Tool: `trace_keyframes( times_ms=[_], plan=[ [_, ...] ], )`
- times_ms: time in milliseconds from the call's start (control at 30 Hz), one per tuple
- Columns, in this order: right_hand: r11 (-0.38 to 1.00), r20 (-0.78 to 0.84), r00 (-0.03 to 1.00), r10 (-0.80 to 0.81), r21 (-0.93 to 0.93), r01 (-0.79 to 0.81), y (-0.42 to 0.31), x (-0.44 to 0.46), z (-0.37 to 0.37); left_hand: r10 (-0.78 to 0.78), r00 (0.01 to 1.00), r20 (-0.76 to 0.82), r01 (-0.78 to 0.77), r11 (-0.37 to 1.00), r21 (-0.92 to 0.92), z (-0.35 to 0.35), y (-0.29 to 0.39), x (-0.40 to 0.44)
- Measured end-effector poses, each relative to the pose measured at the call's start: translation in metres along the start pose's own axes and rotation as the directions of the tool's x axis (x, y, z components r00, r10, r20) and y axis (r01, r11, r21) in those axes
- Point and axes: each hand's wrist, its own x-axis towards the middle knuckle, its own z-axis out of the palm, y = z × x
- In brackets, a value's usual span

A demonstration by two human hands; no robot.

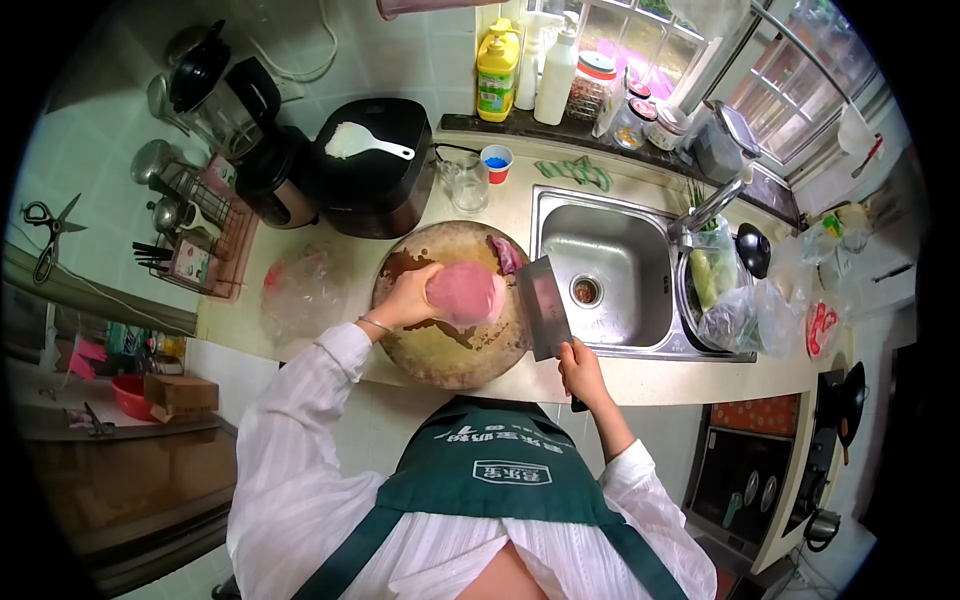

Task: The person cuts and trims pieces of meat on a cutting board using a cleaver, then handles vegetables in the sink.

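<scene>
A large pink piece of raw meat point(467, 294) is over the round wooden chopping board point(455, 365). My left hand point(408, 299) grips the meat at its left side, thumb and fingers on it. My right hand point(581, 372) is closed round the dark handle of a cleaver point(545, 312). Its broad blade points up and away from me, between the board's right edge and the sink, apart from the meat. A smaller dark-red scrap of meat point(507, 255) lies near the board's upper right edge. Wet brownish patches mark the board.
Right of the board is a steel sink point(610, 262) with a faucet point(715, 205). A clear plastic bag point(303, 290) lies to the left. Behind stand a black rice cooker point(370, 190) with a white rice paddle point(368, 143), a glass mug point(466, 185) and a paper cup point(496, 164).
</scene>
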Motion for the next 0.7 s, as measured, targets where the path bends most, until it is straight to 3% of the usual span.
trace_keyframes(
  times_ms=[67,100,167,200,267,500,567,700],
  plan=[
    [1.0,-0.016,1.0,0.0,0.019,0.0,-0.003,0.001,-0.005,-0.128,0.966,-0.225,0.085,0.978,-0.189,0.003,0.004,-0.005],
    [1.0,-0.009,1.0,-0.006,0.028,0.006,-0.009,0.004,0.002,-0.13,0.965,-0.228,0.09,0.98,-0.178,-0.003,-0.008,-0.007],
    [1.0,-0.018,1.0,-0.002,0.017,0.003,-0.012,0.007,-0.006,-0.145,0.936,-0.32,-0.008,0.902,-0.431,0.01,-0.035,-0.002],
    [1.0,-0.019,1.0,-0.012,0.014,0.012,-0.018,0.004,-0.007,-0.148,0.935,-0.323,-0.007,0.901,-0.434,0.011,-0.037,-0.004],
    [1.0,-0.008,1.0,-0.022,0.019,0.022,-0.021,0.008,-0.008,-0.223,0.942,-0.25,0.019,0.781,-0.624,0.012,-0.041,-0.004],
    [0.999,0.033,0.999,-0.032,0.013,0.031,-0.024,0.011,-0.003,-0.265,0.951,-0.158,0.117,0.785,-0.608,0.007,-0.025,-0.014],
    [0.999,0.031,0.998,-0.046,0.018,0.046,-0.023,0.011,-0.004,-0.184,0.959,-0.217,0.07,0.89,-0.45,0.003,-0.017,-0.014],
    [0.998,0.017,0.999,-0.05,0.046,0.049,-0.02,0.01,-0.006,-0.082,0.983,-0.161,0.031,0.954,-0.298,0.001,-0.03,-0.009]
  ],
)
